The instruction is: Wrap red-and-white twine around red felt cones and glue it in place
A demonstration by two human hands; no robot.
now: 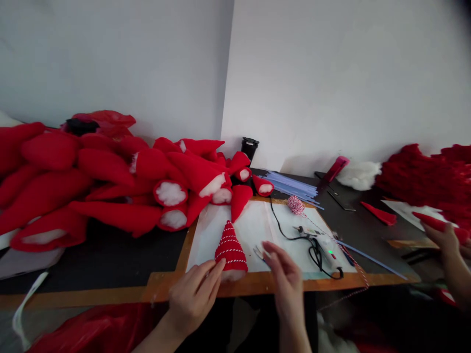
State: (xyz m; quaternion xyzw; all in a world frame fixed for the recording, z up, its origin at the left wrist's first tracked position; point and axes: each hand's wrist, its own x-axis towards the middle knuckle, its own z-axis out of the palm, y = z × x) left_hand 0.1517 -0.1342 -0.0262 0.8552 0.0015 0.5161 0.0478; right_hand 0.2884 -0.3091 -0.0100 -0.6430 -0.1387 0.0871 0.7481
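A red stuffed cone (231,247) wound with red-and-white twine lies on the white sheet, its tip pointing away and white stuffing at its base. My left hand (196,294) rests at the cone's lower left side, fingertips pressed on it. Right of the cone, my right hand (285,274) is raised with bent fingers around a small pair of metal-tipped scissors or snips (260,253); its handle is mostly hidden. A ball of red-and-white twine (296,205) sits at the back of the sheet, its strand trailing to the right front edge.
Many stuffed red cones (106,166) are piled at left. A soldering-type tool (307,230) and a white power strip (330,251) with black cable lie at right, near blue-grey sticks (290,186). Another person's hand (443,240) holds a red cone at far right.
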